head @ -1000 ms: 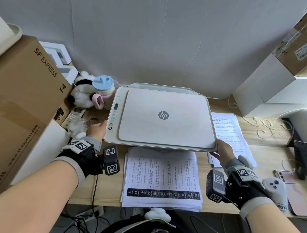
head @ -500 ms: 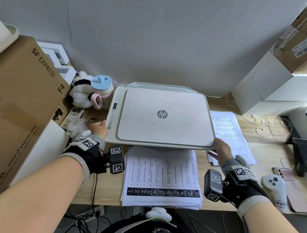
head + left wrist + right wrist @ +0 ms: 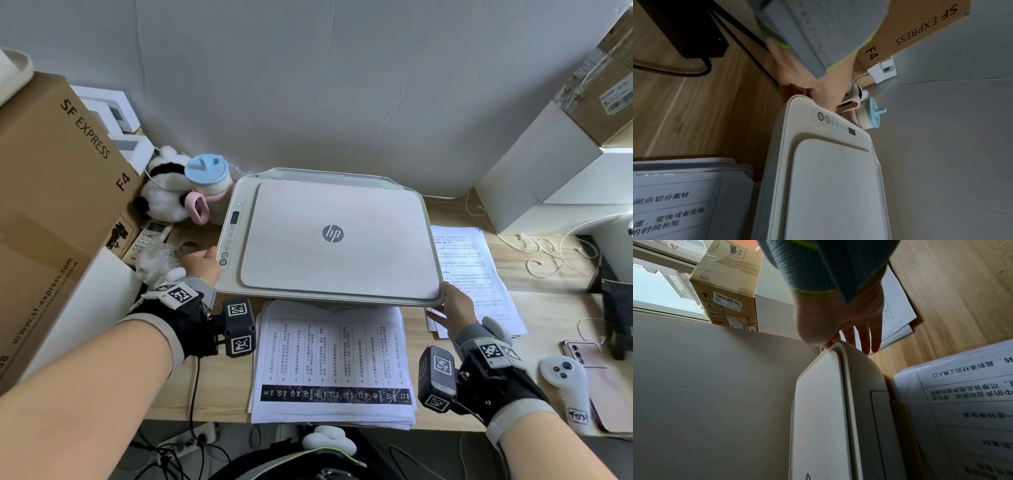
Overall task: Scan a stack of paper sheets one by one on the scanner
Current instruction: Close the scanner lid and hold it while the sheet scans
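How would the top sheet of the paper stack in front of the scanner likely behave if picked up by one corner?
Top sheet: thin and wide, so it would probably droop. It looks light. It lies loose on a fanned stack, so neighbouring sheets might slide with it.

Your left hand point(image 3: 202, 265) sits left of centre in the head view, forearm running in from the lower left, fingers hidden from view. Your right hand point(image 3: 457, 308) is right of centre, forearm entering from the lower right, its fingers point(image 3: 864, 339) straight and slightly spread.
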